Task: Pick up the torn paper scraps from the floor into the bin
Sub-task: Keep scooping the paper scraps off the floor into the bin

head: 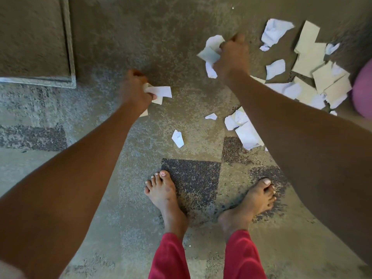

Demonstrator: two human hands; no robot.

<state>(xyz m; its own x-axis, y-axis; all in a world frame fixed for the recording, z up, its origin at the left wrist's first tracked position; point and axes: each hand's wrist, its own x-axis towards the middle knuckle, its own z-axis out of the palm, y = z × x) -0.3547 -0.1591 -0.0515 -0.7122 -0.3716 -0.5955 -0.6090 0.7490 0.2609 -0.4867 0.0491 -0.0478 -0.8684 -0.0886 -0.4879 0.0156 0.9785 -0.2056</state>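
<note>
Partway through at best, judging by the floor [124,228]: nothing confirmed binned, no bin identifiable in view. Far left: raised concrete slab [36,37], no paper on it, and no scraps lying on that side. Next right: left hand [134,89] curled round a small bunch of scraps [159,92], two or three white pieces poking out to the right. Centre, a little beyond the bare feet [163,194]: two loose singles on the floor, one white scrap [178,138] and a smaller scrap [211,116] just right of it and farther. Far centre-right: right hand [231,55] fisted on a bigger wad [210,54], about four pieces, white and pale green, sticking out on its left side. Under the right forearm: cluster [243,129] of roughly four overlapping white pieces, partly hidden by the arm. Far right: main pile [314,73], crumpled white bits mixed with flat beige pieces, well over a dozen, overlapping too much for an exact count. Right edge: rounded purple object [364,87] just beside the pile, cut off by the frame; cannot tell whether bin. Tally: two hands loaded, two singles, one cluster, one big pile. Estimate: bulk on the right yet to collect, both handfuls yet to dump.
</note>
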